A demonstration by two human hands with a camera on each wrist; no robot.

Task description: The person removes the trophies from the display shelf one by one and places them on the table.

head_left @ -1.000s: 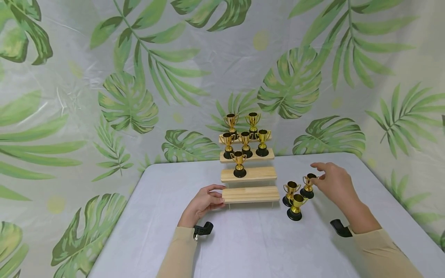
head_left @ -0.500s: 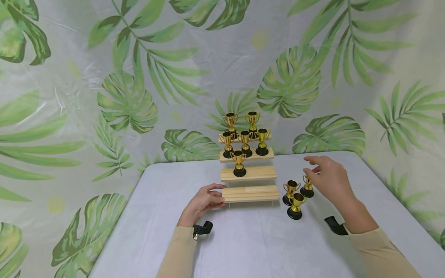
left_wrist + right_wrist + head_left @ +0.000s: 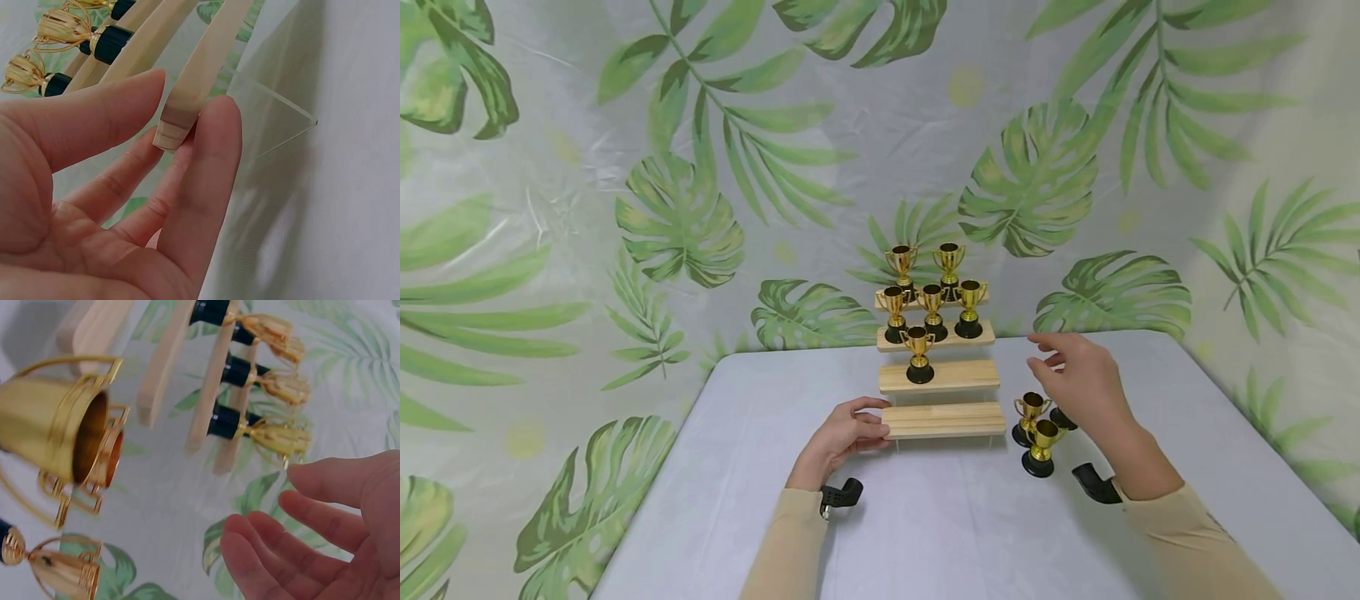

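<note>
Trophies [image 3: 1032,410] are grouped on the table [image 3: 925,517] just right of the wooden tiered stand [image 3: 943,419], whose bottom step's left end is pinched by the left hand [image 3: 841,437]. Above them the right hand [image 3: 1078,382] is held spread, gripping nothing.

backdrop [image 3: 700,167]: white sheet, green palm-leaf print | table [image 3: 925,533]: pale grey cloth | light: soft, even
</note>
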